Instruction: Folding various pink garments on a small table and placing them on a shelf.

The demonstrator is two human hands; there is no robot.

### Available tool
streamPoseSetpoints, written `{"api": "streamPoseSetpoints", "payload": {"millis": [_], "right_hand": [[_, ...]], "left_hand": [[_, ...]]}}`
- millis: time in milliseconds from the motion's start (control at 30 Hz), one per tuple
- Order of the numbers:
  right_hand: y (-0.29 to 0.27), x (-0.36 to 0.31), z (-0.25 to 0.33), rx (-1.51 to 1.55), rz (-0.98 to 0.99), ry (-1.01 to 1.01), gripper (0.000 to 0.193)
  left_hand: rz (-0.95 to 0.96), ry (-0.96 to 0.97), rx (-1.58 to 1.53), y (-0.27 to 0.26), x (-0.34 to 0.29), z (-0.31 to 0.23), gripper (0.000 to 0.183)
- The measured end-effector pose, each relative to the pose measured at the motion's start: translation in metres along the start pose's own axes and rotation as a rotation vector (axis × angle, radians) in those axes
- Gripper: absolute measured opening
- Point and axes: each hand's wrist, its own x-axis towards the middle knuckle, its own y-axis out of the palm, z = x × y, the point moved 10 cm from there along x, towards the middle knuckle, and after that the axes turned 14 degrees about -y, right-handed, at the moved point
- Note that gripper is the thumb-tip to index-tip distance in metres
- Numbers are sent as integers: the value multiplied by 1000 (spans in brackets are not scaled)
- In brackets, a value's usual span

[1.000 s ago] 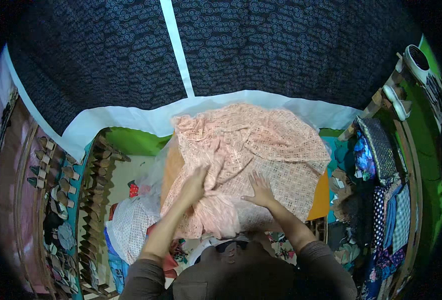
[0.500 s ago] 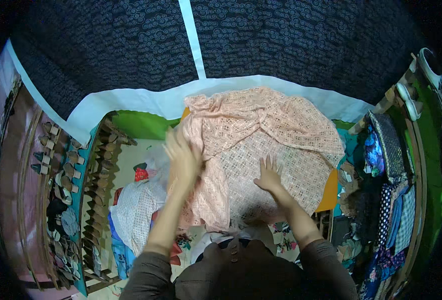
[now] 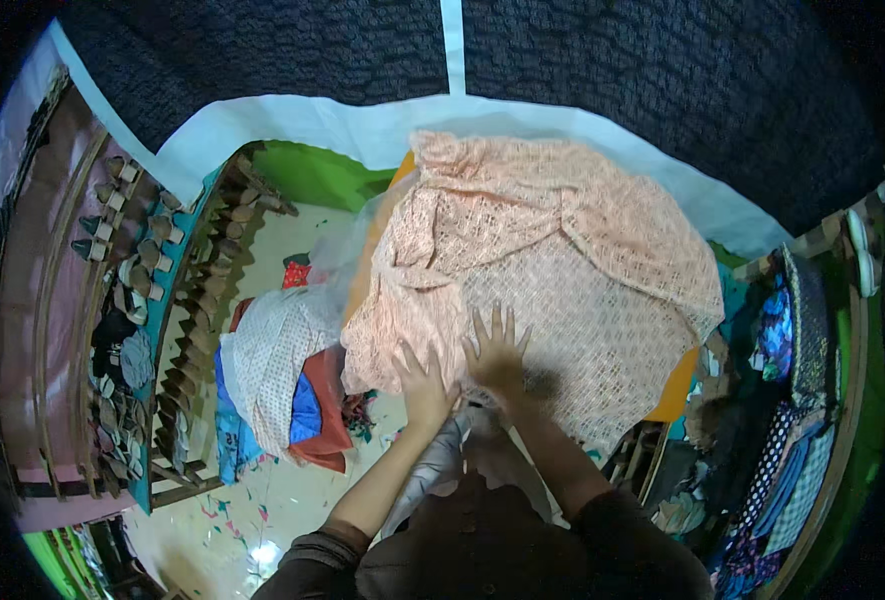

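A peach lace garment lies spread over an orange-yellow surface, which shows at its left and right edges. Its upper part is gathered in folds, and one strip hangs down along the left side. On the near left part, my left hand rests flat with its fingers spread. Close beside it, my right hand also presses flat on the lace, fingers apart. Neither hand grips the cloth.
A pile of folded cloths, white dotted, blue and red, sits left of the garment. Wooden racks with shoes stand at the left. Clothes hang at the right. A dark patterned curtain with a white border hangs behind.
My left hand has come down from the garment's left side to its near edge. My right hand has moved left, so both now lie side by side. The view has shifted too.
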Motion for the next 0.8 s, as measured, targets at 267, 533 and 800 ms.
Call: {"api": "streamPoseSetpoints", "payload": {"millis": [267,533,800], "right_hand": [[3,0,-5,-78,-6,43,50],[-5,-3,-5,-115,26,110,50],[-2,-3,-1,-155,7,94,48]], "left_hand": [[18,265,94,-8,-12,1,63],[2,498,-195,-167,30,17,23],[-457,497,39,-321,214,56,23]]}}
